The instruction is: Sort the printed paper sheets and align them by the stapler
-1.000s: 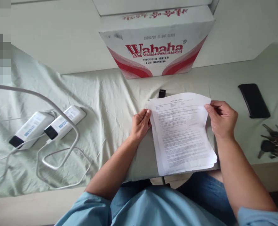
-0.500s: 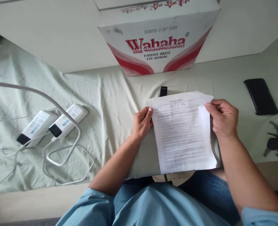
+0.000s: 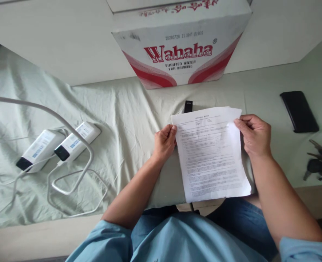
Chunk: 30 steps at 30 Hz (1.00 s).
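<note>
A stack of printed white paper sheets [image 3: 211, 154] lies on the pale green cloth in front of me. My left hand [image 3: 164, 142] pinches the stack's upper left edge. My right hand [image 3: 254, 135] grips its upper right corner. The sheets' edges look nearly flush. A small black object [image 3: 188, 106] sits just beyond the top edge of the paper.
A white and red Wahaha water carton [image 3: 179, 43] stands at the back. Two white power banks [image 3: 58, 145] with looped white cables [image 3: 76, 189] lie at left. A black phone [image 3: 299, 111] and a bunch of keys [image 3: 320, 165] lie at right.
The fanned-out sheets have been squared into a tidier stack. Both hands keep their grip on the paper's top corners and have barely shifted.
</note>
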{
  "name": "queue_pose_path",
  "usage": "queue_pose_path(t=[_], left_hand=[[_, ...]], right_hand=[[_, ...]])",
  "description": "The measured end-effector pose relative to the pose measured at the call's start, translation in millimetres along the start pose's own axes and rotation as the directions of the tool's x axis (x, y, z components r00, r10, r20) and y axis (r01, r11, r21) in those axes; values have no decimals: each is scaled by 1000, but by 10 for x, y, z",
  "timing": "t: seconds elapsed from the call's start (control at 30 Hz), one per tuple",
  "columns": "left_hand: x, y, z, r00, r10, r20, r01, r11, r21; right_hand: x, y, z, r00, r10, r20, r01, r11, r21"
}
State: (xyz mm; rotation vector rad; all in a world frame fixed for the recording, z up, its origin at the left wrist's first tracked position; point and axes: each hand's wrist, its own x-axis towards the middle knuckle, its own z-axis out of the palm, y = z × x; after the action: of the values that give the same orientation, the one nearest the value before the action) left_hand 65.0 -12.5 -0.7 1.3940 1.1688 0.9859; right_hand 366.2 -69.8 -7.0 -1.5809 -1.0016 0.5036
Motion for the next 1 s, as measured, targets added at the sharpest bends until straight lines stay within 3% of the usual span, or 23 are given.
queue_pose_path(t=[0.27, 0.47, 0.6, 0.8, 1.0], left_hand=[[5, 0, 9, 1000, -6, -19, 6, 1000, 30], [2, 13, 10, 1000, 4, -13, -3, 999, 35], [5, 25, 8, 1000, 23, -8, -22, 999, 48], [10, -15, -7, 1000, 6, -12, -5, 999, 51], [13, 10, -42, 994, 24, 108, -32, 997, 73]], right_hand=[[74, 105, 10, 1000, 4, 28, 3, 971, -240], [145, 142, 17, 989, 127, 71, -125, 992, -28], [137, 1, 8, 950, 238, 204, -254, 965, 56], [132, -103, -83, 931, 209, 298, -256, 958, 128], [154, -145, -110, 922, 241, 304, -292, 947, 132]])
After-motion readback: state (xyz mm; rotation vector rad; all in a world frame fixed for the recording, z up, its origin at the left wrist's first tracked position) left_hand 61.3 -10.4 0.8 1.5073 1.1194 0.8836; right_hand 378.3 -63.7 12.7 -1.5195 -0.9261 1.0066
